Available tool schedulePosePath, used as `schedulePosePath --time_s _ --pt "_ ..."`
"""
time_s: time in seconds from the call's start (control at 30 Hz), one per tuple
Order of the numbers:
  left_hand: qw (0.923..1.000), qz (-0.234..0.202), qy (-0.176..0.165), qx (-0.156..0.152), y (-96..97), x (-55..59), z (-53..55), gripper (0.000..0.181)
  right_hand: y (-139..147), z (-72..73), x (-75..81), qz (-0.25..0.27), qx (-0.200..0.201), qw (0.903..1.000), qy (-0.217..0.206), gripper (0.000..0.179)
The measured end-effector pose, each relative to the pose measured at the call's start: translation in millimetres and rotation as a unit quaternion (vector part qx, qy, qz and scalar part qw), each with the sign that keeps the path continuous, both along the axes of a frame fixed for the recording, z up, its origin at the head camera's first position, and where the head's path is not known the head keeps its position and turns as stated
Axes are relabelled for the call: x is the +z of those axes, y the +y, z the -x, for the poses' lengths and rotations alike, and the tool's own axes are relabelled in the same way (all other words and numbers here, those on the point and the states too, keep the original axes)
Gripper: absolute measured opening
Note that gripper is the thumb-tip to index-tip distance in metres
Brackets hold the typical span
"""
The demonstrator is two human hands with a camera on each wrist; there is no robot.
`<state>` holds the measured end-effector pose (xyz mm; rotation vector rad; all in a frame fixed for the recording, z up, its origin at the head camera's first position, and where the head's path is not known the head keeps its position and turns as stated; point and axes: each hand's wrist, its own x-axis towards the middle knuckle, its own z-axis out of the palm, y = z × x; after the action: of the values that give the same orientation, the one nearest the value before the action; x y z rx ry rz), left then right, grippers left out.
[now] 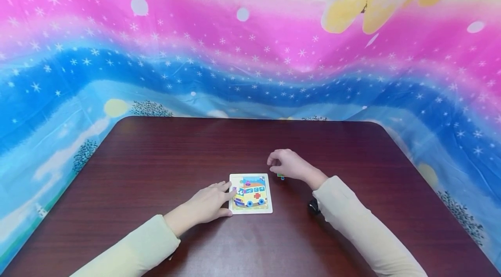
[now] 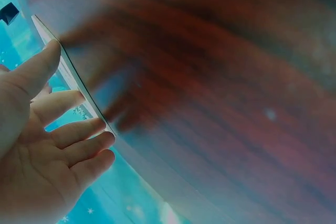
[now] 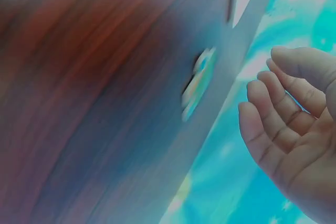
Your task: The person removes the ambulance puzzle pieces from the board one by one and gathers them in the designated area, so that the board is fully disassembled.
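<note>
A square jigsaw puzzle with a pale frame lies flat on the table, showing a yellow ambulance with blue wheels and a red cross. Its upper left corner looks paler than the rest. My left hand rests along the puzzle's left edge, fingers spread; in the left wrist view the fingertips touch the frame. To the puzzle's right, my right hand hovers over a small coloured puzzle piece, mostly hidden beneath it in the head view. Its fingers are loosely bent and hold nothing, apart from the piece.
The dark brown wooden table has rounded far corners. A bright cartoon-printed cloth hangs around its back and sides. A black band or device shows under the right sleeve.
</note>
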<state>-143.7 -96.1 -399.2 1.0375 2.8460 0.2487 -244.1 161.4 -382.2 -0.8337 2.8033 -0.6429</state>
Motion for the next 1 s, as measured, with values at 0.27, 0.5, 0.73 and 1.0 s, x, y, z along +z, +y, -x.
schedulePosePath --time_s 0.27,0.5,0.73,1.0 --pt "0.9999 0.002 -0.009 0.003 0.4 -0.3 1.1 0.053 -32 -10.2 -1.4 -0.01 0.062 0.998 -0.002 0.013" --pt "1.0 0.005 -0.007 0.004 -0.3 -1.3 1.6 0.053 -47 -12.2 -11.0 -0.034 0.104 0.9938 -0.021 0.019" --pt "0.9999 0.004 -0.008 0.007 0.2 -1.1 1.6 0.053 -54 -14.3 -15.2 -0.052 0.097 0.9937 -0.022 0.023" --pt "0.9999 0.004 -0.006 0.008 -0.1 0.2 0.7 0.053 -58 -13.6 -18.7 -0.031 0.107 0.9929 -0.043 0.02"
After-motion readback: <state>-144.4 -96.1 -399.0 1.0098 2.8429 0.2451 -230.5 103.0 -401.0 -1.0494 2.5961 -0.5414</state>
